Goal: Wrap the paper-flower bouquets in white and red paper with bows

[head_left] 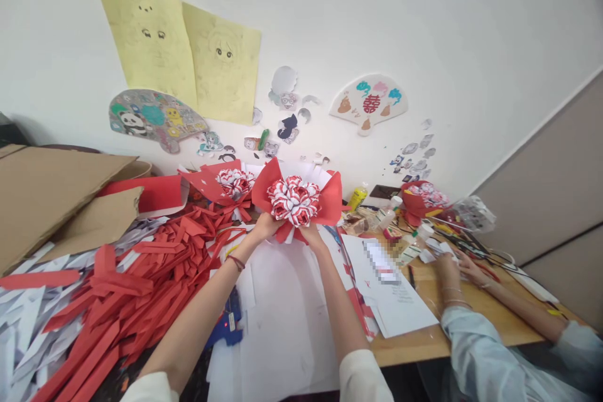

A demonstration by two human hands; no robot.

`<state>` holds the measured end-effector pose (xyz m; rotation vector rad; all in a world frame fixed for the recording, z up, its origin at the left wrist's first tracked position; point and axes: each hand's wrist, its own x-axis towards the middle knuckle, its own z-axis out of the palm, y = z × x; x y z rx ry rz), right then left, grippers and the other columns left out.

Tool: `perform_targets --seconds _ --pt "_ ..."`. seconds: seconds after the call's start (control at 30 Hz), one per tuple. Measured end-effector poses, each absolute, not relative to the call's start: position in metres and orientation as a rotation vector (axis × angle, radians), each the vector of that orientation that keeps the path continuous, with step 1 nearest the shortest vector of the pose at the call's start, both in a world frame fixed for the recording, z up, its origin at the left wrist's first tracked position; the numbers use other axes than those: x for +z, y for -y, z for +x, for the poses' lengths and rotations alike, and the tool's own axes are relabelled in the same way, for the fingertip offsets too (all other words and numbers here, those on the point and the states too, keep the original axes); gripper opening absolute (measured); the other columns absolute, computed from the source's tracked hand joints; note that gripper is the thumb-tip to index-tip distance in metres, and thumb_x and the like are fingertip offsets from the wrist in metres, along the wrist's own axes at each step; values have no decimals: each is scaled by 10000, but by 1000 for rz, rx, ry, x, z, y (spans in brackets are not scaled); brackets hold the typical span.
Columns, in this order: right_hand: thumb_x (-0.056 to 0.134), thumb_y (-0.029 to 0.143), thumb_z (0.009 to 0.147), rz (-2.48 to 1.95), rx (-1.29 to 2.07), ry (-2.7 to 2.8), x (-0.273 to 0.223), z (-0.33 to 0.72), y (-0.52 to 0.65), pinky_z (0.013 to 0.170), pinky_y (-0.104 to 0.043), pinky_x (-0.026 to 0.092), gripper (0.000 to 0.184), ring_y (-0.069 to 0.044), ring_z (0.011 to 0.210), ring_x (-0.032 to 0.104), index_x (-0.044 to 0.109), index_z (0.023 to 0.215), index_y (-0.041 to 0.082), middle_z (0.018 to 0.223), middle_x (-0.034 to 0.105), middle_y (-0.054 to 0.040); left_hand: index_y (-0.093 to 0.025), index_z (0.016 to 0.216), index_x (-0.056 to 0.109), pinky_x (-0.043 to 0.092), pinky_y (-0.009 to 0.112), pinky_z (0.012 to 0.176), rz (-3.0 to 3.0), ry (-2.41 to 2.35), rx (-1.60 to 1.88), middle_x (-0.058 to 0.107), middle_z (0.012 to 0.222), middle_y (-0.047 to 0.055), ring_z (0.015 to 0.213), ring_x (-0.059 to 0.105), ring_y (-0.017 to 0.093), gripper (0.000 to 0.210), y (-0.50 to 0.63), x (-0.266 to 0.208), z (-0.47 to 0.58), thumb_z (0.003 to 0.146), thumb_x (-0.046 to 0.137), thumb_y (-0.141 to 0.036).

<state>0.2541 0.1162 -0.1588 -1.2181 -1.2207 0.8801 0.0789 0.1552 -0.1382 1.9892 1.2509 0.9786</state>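
A bouquet of red and white paper flowers [296, 200], wrapped in red and white paper, is held up in front of me near the wall. My left hand [267, 226] grips its wrapping from the lower left. On the lower right, my right hand [308, 235] closes on the same wrapping, its fingers mostly hidden behind the paper. A second similar bouquet [234, 182] rests just left of the held one. Below my hands, white sheets of paper [282, 314] cover the table.
Red folded paper strips [155, 270] are heaped at left beside cardboard [61, 195]. To the right lie a printed sheet [400, 301], a yellow bottle [358, 196] and another bouquet [424, 195]. A co-worker's hands [459, 264] handle white paper at the right.
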Motion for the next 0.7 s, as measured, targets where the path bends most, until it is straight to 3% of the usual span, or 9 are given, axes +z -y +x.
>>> perform_targets --seconds 0.17,0.4,0.57,0.7 --pt "768 410 697 -1147 949 1223 -157 248 -123 1103 -442 375 544 -296 1212 553 637 1183 205 1209 670 -87 -159 1218 572 537 434 893 1941 -1318 860 597 1224 92 1059 611 223 353 -157 -150 79 926 588 -357" --pt "736 434 709 -1064 1121 1226 -152 256 -125 1071 -453 418 425 -286 1187 584 680 1065 208 1162 698 -75 -160 1226 567 539 431 888 1923 -1320 836 596 1223 91 1057 613 224 362 -164 -145 73 926 588 -361" --pt "827 351 578 -1012 1219 1212 -146 274 -125 1020 -447 471 535 -294 1117 632 672 1064 190 1159 704 -85 -158 1215 574 540 430 887 1939 -1309 814 596 1224 89 1055 612 226 353 -166 -135 72 927 585 -361" --pt "778 399 649 -986 1202 1176 -144 275 -127 1038 -440 459 489 -283 1147 621 659 1084 209 1180 695 -80 -158 1211 577 543 423 880 1948 -1315 854 599 1218 84 1050 614 229 353 -162 -127 77 926 587 -366"
